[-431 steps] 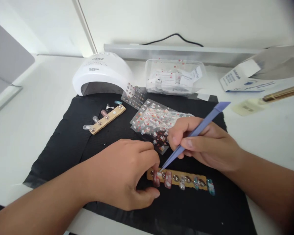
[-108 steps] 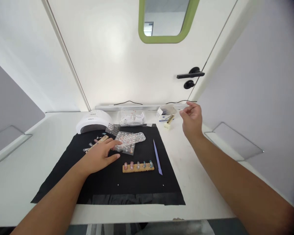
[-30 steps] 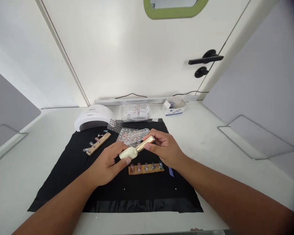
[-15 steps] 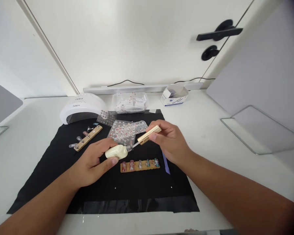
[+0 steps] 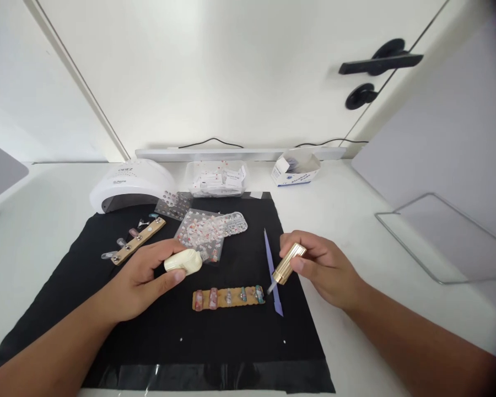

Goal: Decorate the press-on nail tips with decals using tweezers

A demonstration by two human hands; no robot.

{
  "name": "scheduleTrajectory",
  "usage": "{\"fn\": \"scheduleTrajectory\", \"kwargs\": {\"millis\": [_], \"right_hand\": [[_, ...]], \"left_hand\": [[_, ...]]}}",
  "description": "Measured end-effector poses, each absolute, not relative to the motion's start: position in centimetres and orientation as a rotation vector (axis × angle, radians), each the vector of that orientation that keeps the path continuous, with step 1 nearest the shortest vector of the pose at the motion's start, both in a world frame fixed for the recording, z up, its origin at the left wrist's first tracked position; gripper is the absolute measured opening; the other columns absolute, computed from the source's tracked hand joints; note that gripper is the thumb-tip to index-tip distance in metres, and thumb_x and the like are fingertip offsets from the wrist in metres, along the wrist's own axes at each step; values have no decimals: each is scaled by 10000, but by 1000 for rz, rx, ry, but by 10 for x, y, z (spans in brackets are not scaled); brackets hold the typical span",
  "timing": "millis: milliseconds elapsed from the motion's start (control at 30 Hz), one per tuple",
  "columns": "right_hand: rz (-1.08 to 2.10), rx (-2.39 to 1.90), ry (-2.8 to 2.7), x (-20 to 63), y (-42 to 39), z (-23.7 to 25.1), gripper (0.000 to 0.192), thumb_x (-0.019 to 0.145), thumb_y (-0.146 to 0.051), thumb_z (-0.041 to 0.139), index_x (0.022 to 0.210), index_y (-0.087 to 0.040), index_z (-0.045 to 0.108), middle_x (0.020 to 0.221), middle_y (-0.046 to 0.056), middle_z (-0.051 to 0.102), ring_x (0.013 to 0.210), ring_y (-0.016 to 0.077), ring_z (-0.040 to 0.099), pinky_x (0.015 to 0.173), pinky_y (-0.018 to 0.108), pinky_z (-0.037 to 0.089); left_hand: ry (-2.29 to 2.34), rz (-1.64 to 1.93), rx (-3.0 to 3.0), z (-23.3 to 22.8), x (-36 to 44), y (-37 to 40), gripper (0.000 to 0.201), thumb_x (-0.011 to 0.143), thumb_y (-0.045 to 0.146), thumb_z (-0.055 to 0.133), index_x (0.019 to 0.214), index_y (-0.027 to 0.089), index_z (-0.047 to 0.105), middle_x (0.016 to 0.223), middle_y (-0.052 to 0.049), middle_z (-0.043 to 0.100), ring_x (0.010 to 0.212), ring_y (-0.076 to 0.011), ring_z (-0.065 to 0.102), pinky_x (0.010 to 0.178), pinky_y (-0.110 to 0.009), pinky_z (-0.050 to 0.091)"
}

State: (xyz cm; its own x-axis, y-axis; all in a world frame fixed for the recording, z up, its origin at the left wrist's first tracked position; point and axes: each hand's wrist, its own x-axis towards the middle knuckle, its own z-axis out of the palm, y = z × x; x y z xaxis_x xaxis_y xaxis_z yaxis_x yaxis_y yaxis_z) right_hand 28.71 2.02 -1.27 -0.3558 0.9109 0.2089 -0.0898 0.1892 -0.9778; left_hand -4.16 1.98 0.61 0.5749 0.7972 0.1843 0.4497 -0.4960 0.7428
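Note:
My left hand (image 5: pixel 143 278) holds a small cream polish bottle (image 5: pixel 184 261) on its side above the black mat (image 5: pixel 149 336). In my right hand (image 5: pixel 324 267) is the gold brush cap (image 5: pixel 288 264), with its brush tip just right of the wooden strip (image 5: pixel 228 298). That strip carries several decorated false nails and lies between my hands. A purple tool (image 5: pixel 271 271) rests on the mat under the brush.
A white nail lamp (image 5: pixel 130 183) stands at the back left. Sticker sheets (image 5: pixel 209 229), a second wooden strip (image 5: pixel 135 241), a clear box (image 5: pixel 218 179) and a small white carton (image 5: pixel 294 170) lie behind. A wire-edged panel (image 5: pixel 442 237) stands at the right.
The gold cap has come fully off the bottle; my right hand carried it right and down to the strip's right end. My left hand keeps the bottle.

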Motion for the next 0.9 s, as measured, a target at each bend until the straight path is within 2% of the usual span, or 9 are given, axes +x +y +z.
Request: {"fn": "scheduleTrajectory", "kwargs": {"millis": [133, 367, 667, 900], "right_hand": [[1395, -841, -1578, 289, 22, -17, 271, 863, -442, 708, 774, -193, 652, 651, -22, 573, 539, 99, 499, 496, 238, 392], [1425, -856, -1578, 285, 21, -16, 316, 864, -500, 685, 782, -202, 621, 663, -34, 532, 549, 104, 505, 512, 254, 394], [1392, -912, -1592, 287, 23, -19, 228, 875, -420, 686, 791, -214, 637, 703, -15, 580, 612, 135, 565, 562, 285, 443], [1379, -899, -1531, 285, 25, -16, 261, 871, -445, 691, 783, -209, 624, 666, -32, 558, 575, 111, 546, 551, 264, 434]], "left_hand": [[1102, 729, 2137, 4, -41, 20, 120, 952, 255, 520, 1004, 201, 614, 878, 20, 615, 778, -136, 546, 732, -218, 410], [1149, 694, 2120, 5, -38, 19, 105, 946, 256, 528, 972, 198, 612, 842, 37, 596, 727, -121, 508, 694, -216, 377], [1134, 671, 2119, 4, -38, 19, 119, 945, 279, 528, 974, 207, 618, 850, 32, 611, 740, -122, 536, 693, -218, 395], [1145, 675, 2133, 5, -39, 20, 137, 936, 298, 547, 985, 201, 629, 859, 7, 632, 750, -142, 555, 700, -228, 425]]}}
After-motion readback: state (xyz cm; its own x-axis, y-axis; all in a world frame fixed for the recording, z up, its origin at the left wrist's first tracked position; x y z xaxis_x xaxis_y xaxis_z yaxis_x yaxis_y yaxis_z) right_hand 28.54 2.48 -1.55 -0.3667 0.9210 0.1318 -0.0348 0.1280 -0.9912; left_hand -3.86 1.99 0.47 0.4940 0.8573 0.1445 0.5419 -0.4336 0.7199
